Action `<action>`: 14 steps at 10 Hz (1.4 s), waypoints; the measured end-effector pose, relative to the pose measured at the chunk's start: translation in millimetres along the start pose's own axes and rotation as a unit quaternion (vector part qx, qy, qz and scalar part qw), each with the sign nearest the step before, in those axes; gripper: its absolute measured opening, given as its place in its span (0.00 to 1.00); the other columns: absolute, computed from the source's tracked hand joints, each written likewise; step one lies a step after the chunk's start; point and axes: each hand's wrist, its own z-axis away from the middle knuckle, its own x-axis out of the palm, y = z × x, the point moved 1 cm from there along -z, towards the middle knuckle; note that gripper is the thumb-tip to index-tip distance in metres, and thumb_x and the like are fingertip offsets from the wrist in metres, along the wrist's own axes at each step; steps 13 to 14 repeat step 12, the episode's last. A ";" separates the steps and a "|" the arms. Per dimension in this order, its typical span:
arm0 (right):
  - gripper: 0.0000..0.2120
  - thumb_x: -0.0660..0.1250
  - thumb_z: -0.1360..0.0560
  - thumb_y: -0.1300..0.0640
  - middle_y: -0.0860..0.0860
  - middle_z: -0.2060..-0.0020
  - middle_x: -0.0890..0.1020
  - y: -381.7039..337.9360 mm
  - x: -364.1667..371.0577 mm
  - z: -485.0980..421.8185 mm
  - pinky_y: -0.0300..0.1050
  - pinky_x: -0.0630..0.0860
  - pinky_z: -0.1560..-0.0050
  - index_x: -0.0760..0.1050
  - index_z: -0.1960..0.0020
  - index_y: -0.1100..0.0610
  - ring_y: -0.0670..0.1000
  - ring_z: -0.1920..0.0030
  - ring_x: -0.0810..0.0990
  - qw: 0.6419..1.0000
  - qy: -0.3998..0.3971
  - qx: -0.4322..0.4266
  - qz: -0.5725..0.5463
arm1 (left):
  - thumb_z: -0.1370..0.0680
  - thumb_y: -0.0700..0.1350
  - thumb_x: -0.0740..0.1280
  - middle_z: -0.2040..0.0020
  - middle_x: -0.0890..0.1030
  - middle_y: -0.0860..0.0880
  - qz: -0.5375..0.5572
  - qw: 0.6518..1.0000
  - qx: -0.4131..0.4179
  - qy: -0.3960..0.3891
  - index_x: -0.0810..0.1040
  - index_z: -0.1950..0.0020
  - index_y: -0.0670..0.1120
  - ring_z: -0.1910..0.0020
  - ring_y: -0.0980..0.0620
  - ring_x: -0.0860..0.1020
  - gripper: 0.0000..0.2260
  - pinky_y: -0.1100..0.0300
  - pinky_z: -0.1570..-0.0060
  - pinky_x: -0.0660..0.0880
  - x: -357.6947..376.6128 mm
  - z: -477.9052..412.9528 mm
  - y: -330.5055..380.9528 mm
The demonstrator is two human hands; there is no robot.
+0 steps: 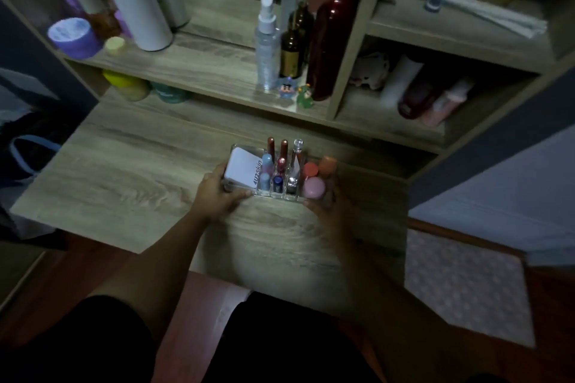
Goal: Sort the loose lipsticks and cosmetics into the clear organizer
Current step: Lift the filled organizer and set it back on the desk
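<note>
Hands grip a clear organizer (249,151) from both ends on a wooden desk (124,171). Left hand (217,193) wraps the end holding a white compact (242,172); right hand (326,205) clasps the end with round pink and orange caps (315,187). Lipsticks (283,149) stand upright between the hands. The organizer's long axis runs hand to hand, both equally near. Bare desk opens beyond the left hand; a shelf edge (236,99) lies close ahead.

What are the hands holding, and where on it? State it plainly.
Both hands grip the clear organizer: left hand on its left end and front corner, right hand on its right front corner.
</note>
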 end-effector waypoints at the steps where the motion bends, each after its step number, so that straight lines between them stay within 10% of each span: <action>1: 0.33 0.76 0.33 0.58 0.57 0.39 0.78 -0.6 -8.5 -0.1 0.46 0.69 0.34 0.67 0.32 0.55 0.59 0.39 0.76 0.999 0.003 0.008 0.040 | 0.38 0.51 0.78 0.43 0.81 0.48 0.020 0.999 0.024 -0.016 0.70 0.32 0.51 0.46 0.48 0.80 0.36 0.56 0.46 0.76 8.2 -4.6 6.4; 14: 0.30 0.69 0.26 0.49 0.60 0.34 0.74 -0.8 -29.6 -8.5 0.57 0.70 0.33 0.64 0.29 0.59 0.60 0.35 0.73 0.985 0.002 0.088 0.151 | 0.33 0.42 0.77 0.37 0.78 0.42 -0.024 0.995 0.030 -0.091 0.64 0.31 0.45 0.40 0.44 0.77 0.35 0.56 0.47 0.74 22.6 -32.4 27.6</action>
